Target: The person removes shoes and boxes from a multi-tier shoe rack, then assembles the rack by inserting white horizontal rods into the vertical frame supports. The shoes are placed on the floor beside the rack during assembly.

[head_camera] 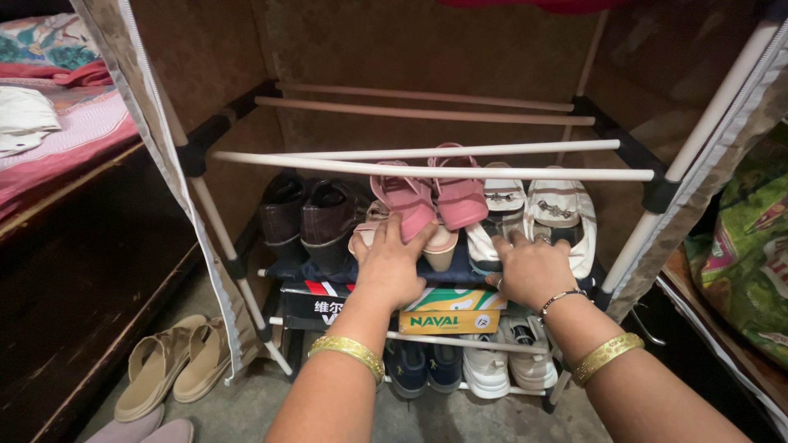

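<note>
On the rack's (427,172) middle shelf, left to right, dark boots (316,217), pink sandals (431,197) and white shoes (538,209) are already set in a row. The left hand (392,267) is curled loosely on the pink sandals' front, and the right hand (532,271) is spread flat against the white shoes, so only final straightening seems left. The sandals are seen as blocky, glossy pink, toes facing outward.

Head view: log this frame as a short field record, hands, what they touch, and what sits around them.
left hand: on the pink sandals
right hand: on the white shoes
rack: rod shelves, top tier bare
same shelf: dark boots
below: shoe boxes, more shoes
floor, left: tan sandals
</note>
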